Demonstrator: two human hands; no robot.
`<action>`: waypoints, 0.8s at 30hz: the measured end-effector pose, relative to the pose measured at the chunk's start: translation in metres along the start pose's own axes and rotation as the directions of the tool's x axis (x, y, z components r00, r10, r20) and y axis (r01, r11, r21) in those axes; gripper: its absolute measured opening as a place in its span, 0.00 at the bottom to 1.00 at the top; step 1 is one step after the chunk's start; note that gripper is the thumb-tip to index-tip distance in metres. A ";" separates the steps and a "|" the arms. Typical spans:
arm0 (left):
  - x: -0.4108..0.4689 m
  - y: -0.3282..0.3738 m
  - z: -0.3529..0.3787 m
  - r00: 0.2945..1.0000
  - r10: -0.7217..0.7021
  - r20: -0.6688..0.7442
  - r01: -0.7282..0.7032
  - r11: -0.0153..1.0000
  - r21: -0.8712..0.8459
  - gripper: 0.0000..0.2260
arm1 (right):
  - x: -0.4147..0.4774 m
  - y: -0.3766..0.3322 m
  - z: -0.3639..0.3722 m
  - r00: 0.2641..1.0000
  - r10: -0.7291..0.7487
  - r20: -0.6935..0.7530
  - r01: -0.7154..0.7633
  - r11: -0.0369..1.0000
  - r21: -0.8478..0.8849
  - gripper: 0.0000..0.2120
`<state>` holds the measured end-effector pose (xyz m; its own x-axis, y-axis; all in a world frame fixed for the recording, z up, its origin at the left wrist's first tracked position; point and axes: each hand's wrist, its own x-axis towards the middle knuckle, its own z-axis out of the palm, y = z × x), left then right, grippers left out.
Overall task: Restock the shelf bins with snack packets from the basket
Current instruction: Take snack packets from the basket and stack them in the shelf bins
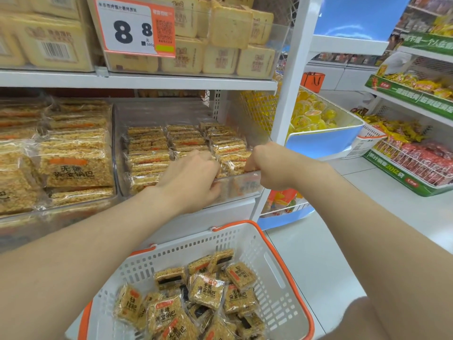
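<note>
Your left hand [193,175] sits at centre frame, fingers curled down among the snack packets [152,153] in the clear bin [245,185]. Your right hand [267,165] is fisted at the bin's right front corner (what either hand grips, I cannot tell). More packets lie in the basket [274,273], bottom centre. They look light, crinkly and brittle inside, so pinch them gently across the flat faces.
</note>
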<state>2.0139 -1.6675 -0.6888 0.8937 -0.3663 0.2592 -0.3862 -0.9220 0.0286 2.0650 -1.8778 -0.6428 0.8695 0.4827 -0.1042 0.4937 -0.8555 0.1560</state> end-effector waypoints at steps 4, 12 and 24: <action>-0.002 0.000 0.004 1.000 -0.016 0.003 0.016 0.999 0.045 0.12 | 0.003 -0.001 0.004 1.000 0.030 -0.002 -0.030 0.999 0.044 0.21; 0.001 -0.017 0.004 0.912 -0.168 0.373 0.176 0.984 0.014 0.45 | 0.013 -0.013 0.013 0.948 0.239 -0.208 -0.174 0.942 0.288 0.10; 0.013 -0.039 -0.001 0.808 -0.272 0.522 0.315 0.949 0.007 0.67 | 0.079 -0.028 0.031 0.970 0.139 0.201 -0.195 0.936 0.293 0.34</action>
<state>2.0405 -1.6359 -0.6856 0.9468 -0.1106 -0.3023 -0.0832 -0.9913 0.1021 2.1200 -1.8214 -0.6855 0.9090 0.3113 -0.2770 0.2882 -0.9498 -0.1218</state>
